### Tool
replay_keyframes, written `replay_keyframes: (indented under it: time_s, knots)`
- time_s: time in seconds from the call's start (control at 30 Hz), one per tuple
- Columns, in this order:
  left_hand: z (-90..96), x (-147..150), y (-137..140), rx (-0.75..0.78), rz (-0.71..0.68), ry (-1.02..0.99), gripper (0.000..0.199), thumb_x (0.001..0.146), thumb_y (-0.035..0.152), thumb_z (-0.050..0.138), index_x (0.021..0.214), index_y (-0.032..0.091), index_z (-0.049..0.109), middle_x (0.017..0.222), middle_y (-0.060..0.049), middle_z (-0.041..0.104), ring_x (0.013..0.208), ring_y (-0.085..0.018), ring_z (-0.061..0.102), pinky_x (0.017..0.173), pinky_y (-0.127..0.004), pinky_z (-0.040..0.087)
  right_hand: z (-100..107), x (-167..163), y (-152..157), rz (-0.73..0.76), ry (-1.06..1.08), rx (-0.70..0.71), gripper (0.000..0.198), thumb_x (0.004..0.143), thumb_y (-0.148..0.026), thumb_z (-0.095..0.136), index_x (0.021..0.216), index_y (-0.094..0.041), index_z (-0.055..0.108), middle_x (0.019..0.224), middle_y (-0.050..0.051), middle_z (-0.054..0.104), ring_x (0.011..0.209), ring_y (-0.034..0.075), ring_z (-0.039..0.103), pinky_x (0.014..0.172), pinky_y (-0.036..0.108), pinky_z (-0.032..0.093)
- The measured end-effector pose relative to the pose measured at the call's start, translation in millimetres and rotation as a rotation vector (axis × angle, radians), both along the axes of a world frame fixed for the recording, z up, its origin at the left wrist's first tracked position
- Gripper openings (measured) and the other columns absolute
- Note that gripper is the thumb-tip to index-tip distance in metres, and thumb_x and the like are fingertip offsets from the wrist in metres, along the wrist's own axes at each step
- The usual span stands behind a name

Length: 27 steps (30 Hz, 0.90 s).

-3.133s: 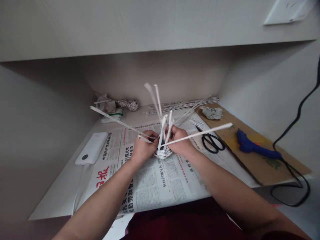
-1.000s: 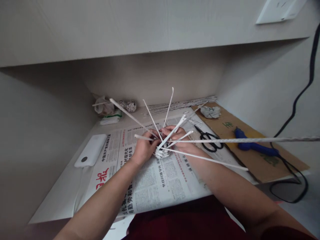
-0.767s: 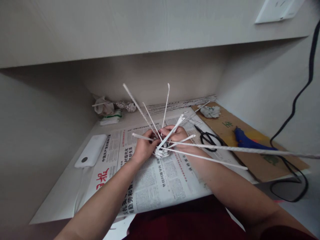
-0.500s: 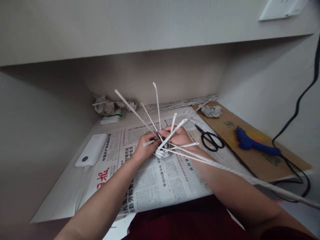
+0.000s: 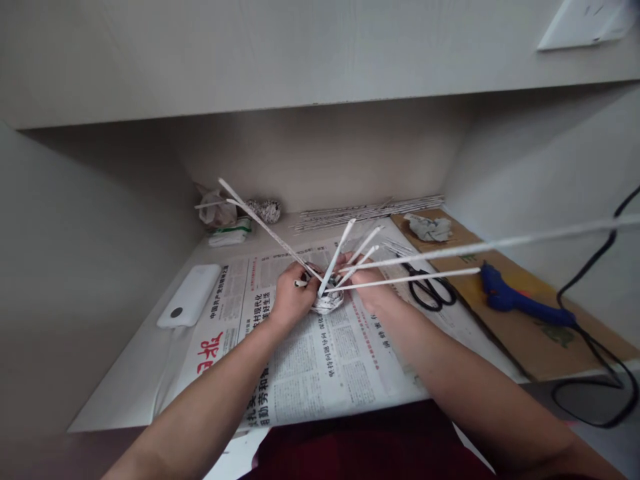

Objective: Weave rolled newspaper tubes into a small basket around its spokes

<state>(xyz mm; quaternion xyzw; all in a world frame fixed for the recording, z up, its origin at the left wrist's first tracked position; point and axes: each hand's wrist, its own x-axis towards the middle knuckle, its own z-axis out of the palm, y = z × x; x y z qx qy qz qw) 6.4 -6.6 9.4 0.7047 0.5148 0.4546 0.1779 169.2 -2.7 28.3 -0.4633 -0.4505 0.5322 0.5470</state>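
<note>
A small round basket (image 5: 327, 305) woven from rolled newspaper sits between my hands, with several pale paper tubes sticking up and outward from it. My left hand (image 5: 294, 293) is closed round the basket's left side, fingers partly hidden behind the rim. On the far right side, my right hand (image 5: 364, 280) pinches at the base of a long paper tube (image 5: 450, 251), which runs out past the right edge of the view. Upright tubes partly cover the right fingertips. Another tube (image 5: 273, 233) slants away to the upper left.
Newspaper (image 5: 305, 373) covers the tabletop. Black scissors (image 5: 431, 292) lie right of my hands, beside cardboard (image 5: 500, 320) bearing a blue glue gun (image 5: 525, 300) and crumpled paper (image 5: 429, 228). A white power bank (image 5: 190, 297) lies left; a bundle of paper tubes (image 5: 370, 212) lies behind.
The long tube has swung from lower right up to a nearly level line. Several upright tubes have shifted rightward as the basket turned. Both hands remain at the basket.
</note>
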Motion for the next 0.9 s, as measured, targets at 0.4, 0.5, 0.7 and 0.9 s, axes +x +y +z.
replay_keyframes:
  time_s: [0.4, 0.5, 0.7, 0.9]
  knots:
    - [3.8, -3.8, 1.1, -0.046, 0.078, 0.007, 0.011, 0.074, 0.018, 0.066, 0.083, 0.018, 0.071, 0.079, -0.005, 0.071, 0.072, -0.019, 0.065, 0.067, -0.029, 0.048, 12.0, -5.7, -24.2, -0.008, -0.384, 0.317, 0.018, 0.081, -0.033, 0.062, 0.081, -0.022, 0.077, 0.081, 0.004, 0.073, 0.079, 0.021, 0.066, 0.074, 0.032, 0.049]
    - [9.0, -3.4, -1.2, -0.056, 0.036, 0.031, 0.008, 0.075, 0.019, 0.066, 0.081, 0.017, 0.071, 0.08, -0.006, 0.071, 0.074, -0.02, 0.065, 0.07, -0.03, 0.048, 13.1, -3.1, -29.4, -0.057, -0.675, 0.552, 0.028, 0.087, -0.028, 0.055, 0.107, -0.024, 0.074, 0.104, 0.007, 0.073, 0.097, 0.023, 0.065, 0.088, 0.035, 0.047]
    - [5.6, -4.0, -0.1, 0.012, 0.058, 0.062, 0.007, 0.076, 0.02, 0.067, 0.082, 0.018, 0.071, 0.083, -0.005, 0.071, 0.079, -0.02, 0.066, 0.074, -0.03, 0.049, 12.3, 1.6, -25.7, -0.067, -1.134, 0.444, 0.023, 0.089, -0.032, 0.053, 0.091, -0.02, 0.073, 0.085, 0.007, 0.072, 0.082, 0.021, 0.063, 0.076, 0.031, 0.044]
    - [0.3, -4.1, 0.0, 0.012, -0.034, 0.055, 0.011, 0.083, 0.02, 0.061, 0.086, 0.019, 0.072, 0.087, -0.004, 0.073, 0.083, -0.019, 0.067, 0.078, -0.029, 0.05, 10.9, 7.7, -16.0, -0.131, -1.309, 0.454, 0.024, 0.086, -0.034, 0.056, 0.08, -0.018, 0.073, 0.09, 0.011, 0.071, 0.097, 0.028, 0.057, 0.088, 0.036, 0.041]
